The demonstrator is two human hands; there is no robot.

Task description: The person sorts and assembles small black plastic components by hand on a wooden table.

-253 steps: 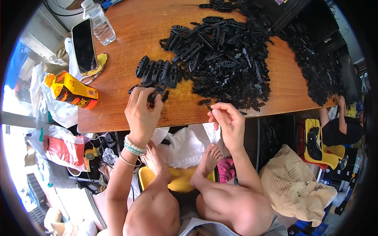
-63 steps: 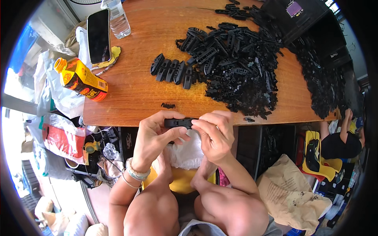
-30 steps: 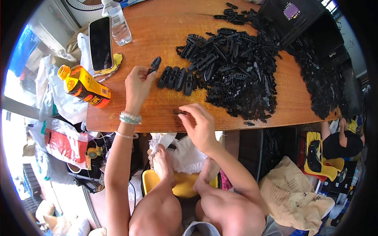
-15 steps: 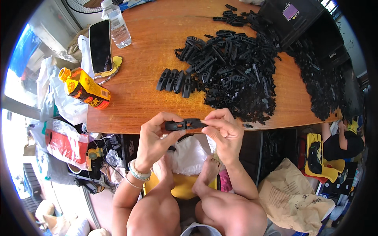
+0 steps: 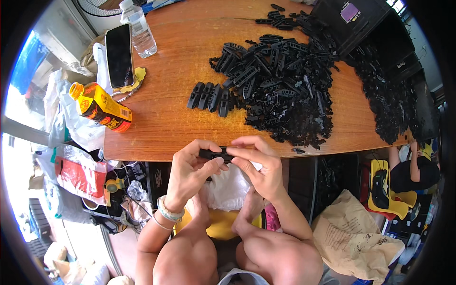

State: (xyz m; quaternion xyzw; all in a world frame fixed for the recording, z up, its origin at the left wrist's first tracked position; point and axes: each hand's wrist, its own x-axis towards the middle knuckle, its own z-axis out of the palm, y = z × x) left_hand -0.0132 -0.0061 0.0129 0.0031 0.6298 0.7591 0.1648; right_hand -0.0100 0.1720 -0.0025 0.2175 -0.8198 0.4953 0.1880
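Observation:
A long black plastic part [image 5: 209,154] is held level between my two hands, just above the table's front edge. My left hand [image 5: 192,168] is closed on its left end, thumb below and fingers above. My right hand [image 5: 262,166] pinches its right side, and its fingers cover much of that half. Beyond my hands, several similar black plastic parts [image 5: 207,97] lie side by side in a short row. To the right of the row spreads a large heap of black plastic pieces [image 5: 280,85], long ones at the back and small ones nearer.
At the table's [image 5: 166,95] left stand an orange-capped drink bottle [image 5: 104,107], a propped phone [image 5: 119,56] and a clear water bottle [image 5: 140,31]. Black bins [image 5: 351,23] spill more pieces at the right. A brown paper bag [image 5: 356,237] lies low right; another person [image 5: 408,166] sits farther off.
My right hand has moved left along the black part and now covers more of it. My left hand keeps its hold almost in place.

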